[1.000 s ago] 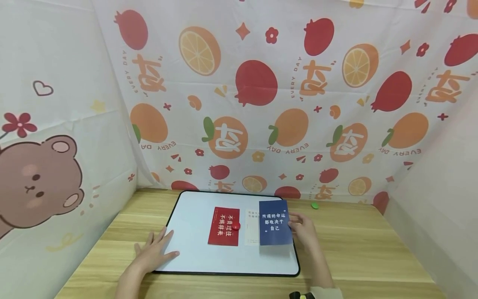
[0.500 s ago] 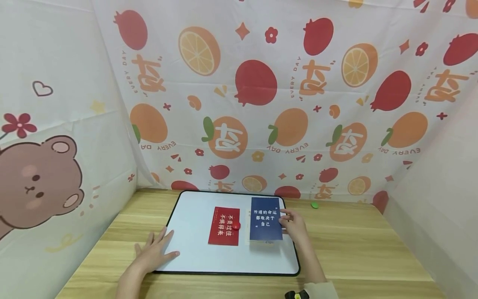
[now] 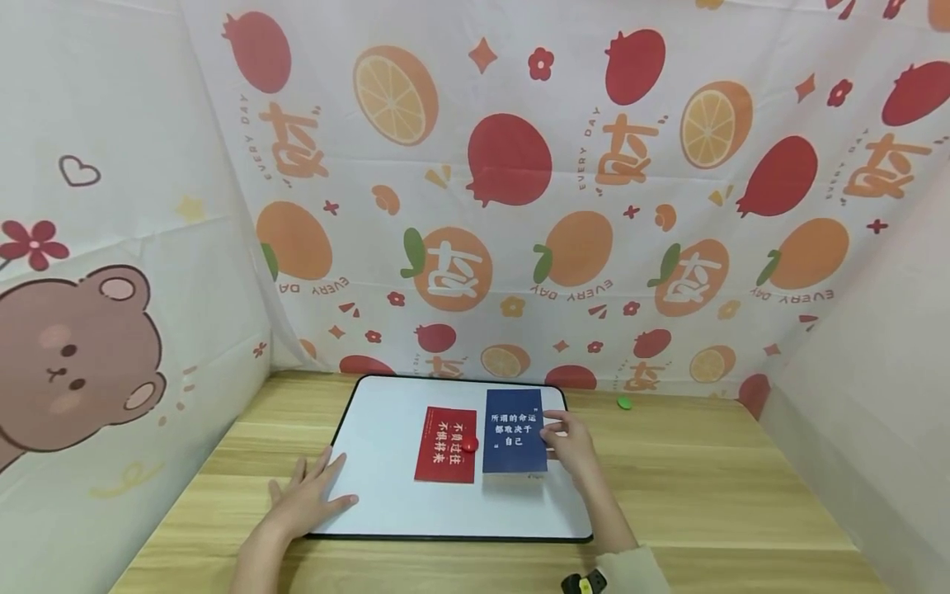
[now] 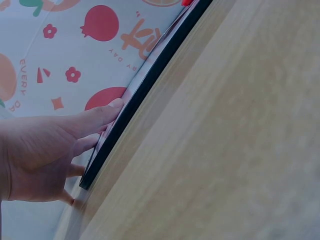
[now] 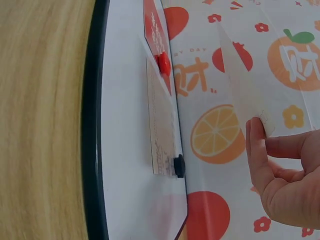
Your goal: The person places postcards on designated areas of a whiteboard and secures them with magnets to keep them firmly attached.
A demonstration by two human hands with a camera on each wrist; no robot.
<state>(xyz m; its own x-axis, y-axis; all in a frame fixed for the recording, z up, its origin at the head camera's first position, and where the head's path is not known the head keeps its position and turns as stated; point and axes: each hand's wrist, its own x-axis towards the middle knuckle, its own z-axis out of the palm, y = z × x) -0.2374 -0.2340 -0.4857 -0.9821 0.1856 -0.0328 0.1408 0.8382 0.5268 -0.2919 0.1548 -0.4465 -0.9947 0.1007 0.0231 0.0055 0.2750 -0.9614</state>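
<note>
A whiteboard (image 3: 393, 511) with a black rim lies on the wooden table. My left hand (image 3: 303, 502) rests spread over its left edge; in the left wrist view the thumb lies on the board's surface. My right hand (image 3: 570, 444) pinches a blue card (image 3: 514, 431) with white writing by its right edge, raised over the board. In the right wrist view the blue card's pale back (image 5: 242, 82) shows between thumb and fingers. Below it, a cream card (image 5: 161, 125) lies on the board with a black magnet (image 5: 179, 166) at its edge; the blue card hides most of it in the head view.
A red card (image 3: 438, 462) with white writing lies on the board left of the blue one, a red magnet (image 3: 470, 445) on its right edge. A green magnet-like disc (image 3: 625, 403) sits on the table (image 3: 727, 487) behind right. Fruit-printed cloth (image 3: 512, 247) hangs behind.
My right hand has moved the blue card leftward, from the board's right edge to over the cream card, which it now covers in the head view. The left hand stays in place.
</note>
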